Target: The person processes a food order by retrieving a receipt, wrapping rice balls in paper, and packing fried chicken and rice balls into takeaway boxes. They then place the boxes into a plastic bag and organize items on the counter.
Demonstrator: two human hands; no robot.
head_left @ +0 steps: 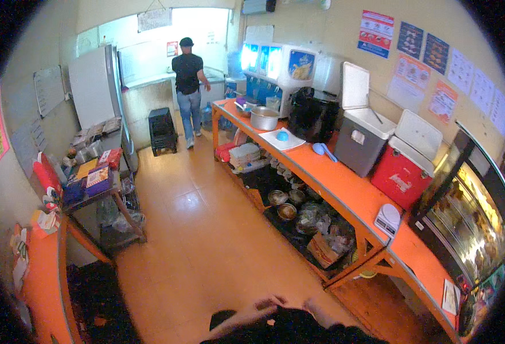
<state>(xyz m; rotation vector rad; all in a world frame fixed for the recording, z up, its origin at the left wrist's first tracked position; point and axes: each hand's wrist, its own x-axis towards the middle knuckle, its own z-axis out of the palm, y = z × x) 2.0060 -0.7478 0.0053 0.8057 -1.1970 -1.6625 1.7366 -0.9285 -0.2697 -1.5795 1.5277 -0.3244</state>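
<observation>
At the lower edge, in front of my dark clothing, my left hand (268,302) is raised with its fingers loosely bent and a little apart. Nothing shows in it. Just to the right is my right hand (311,306), seen only in part, its fingers too blurred and hidden to read. The hands are apart, over the tiled floor (206,252), touching no table. Nearest on the right stands a long orange counter (344,198), which bears a white kitchen scale (387,218), a blue scoop (323,151), a metal pot (264,118) and a white tray (275,142).
A grey cooler (362,140), a red cooler (400,178) and a lit display case (464,218) line the right. Bowls and bags (315,221) lie under the counter. Leftward are an orange table (43,281) and a fridge (94,86). A person (188,74) walks at the far end beside black crates (162,132).
</observation>
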